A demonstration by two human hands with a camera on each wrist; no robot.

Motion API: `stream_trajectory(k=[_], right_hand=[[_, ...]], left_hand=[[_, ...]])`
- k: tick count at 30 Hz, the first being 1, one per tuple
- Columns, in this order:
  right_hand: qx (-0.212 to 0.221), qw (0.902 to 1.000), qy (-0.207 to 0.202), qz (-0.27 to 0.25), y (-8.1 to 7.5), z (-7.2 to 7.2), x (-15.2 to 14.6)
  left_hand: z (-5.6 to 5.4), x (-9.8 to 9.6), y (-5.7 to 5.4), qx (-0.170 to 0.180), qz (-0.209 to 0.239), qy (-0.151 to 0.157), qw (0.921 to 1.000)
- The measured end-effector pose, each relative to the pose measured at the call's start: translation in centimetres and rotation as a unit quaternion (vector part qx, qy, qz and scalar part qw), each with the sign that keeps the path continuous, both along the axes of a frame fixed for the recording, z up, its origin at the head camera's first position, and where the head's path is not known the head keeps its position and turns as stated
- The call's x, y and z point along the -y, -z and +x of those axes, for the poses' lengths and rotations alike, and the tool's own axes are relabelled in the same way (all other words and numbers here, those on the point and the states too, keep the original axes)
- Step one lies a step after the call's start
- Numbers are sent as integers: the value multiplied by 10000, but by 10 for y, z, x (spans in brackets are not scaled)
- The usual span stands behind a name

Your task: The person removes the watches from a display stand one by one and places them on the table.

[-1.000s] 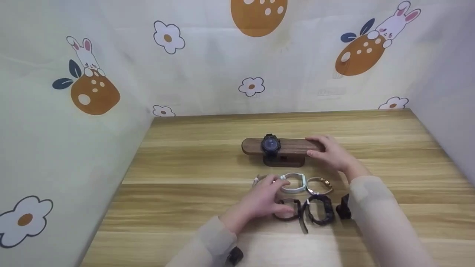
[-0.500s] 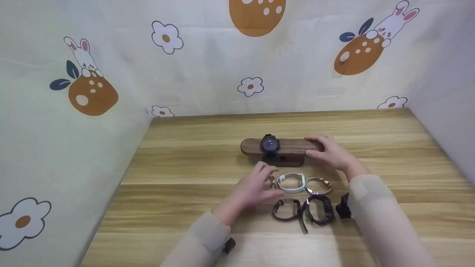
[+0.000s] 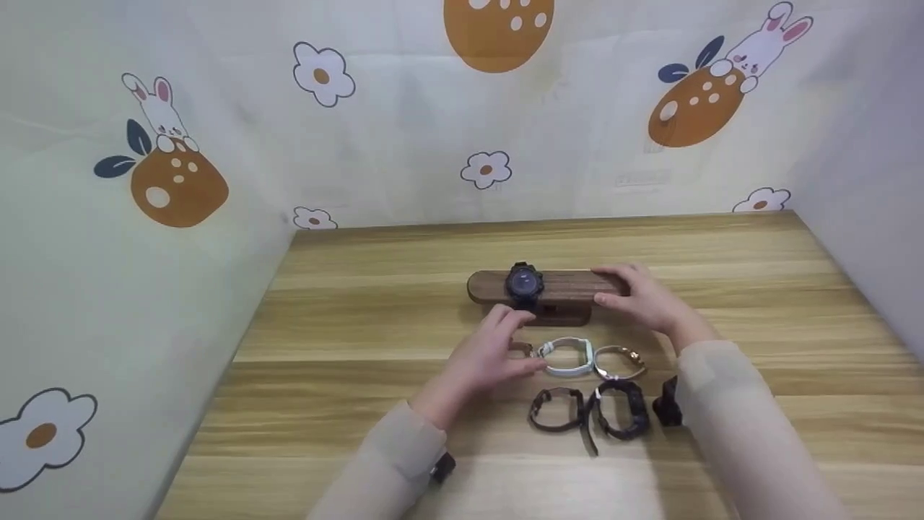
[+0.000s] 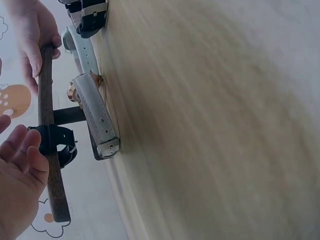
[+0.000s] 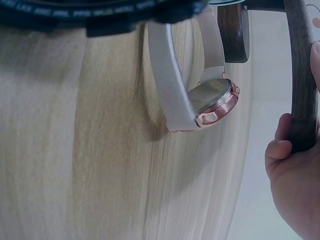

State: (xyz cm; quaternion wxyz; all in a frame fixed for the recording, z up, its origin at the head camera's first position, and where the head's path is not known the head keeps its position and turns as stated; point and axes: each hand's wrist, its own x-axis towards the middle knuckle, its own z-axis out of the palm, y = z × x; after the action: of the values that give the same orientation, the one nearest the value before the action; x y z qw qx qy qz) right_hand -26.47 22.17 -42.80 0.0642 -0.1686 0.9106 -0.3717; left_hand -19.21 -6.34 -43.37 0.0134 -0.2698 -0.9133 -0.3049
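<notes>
left sleeve [image 3: 386, 458]: pale beige, long | right sleeve [image 3: 747, 419]: matching | left wrist camera [image 3: 442, 468]: black | right wrist camera [image 3: 668, 402]: black, blocky

grained wood stand [image 3: 570, 286], matt leather-look watch strap [image 4: 96, 112]

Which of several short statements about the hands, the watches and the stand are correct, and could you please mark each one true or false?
1. The right hand grips one end of the wooden watch stand. True.
2. The left hand is holding a watch up in the air. False: the left hand holds nothing.
3. A black sports watch is mounted on the wooden watch stand. True.
4. The pale turquoise watch lies behind the stand. False: the pale turquoise watch is in front of it, on the table.
5. The rose-gold watch has a black strap. False: its strap is pale.
</notes>
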Motion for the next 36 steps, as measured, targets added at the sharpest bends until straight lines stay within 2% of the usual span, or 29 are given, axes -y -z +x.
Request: stream_trajectory(k=[11,20,29,36], right_hand=[[31,10000,2,23,0,-1,0],[90,10000,6,-25,0,-1,0],[123,9999,32,-31,1,1,1],[92,9999,-6,50,-2,-1,1]], left_hand=[[-8,2,-1,64,-277,-52,9996],[-20,7,-2,-205,-123,-240,9994],[-29,12,-3,-94,20,-455,9989],[-35,16,-5,-211,-48,-571,9981]])
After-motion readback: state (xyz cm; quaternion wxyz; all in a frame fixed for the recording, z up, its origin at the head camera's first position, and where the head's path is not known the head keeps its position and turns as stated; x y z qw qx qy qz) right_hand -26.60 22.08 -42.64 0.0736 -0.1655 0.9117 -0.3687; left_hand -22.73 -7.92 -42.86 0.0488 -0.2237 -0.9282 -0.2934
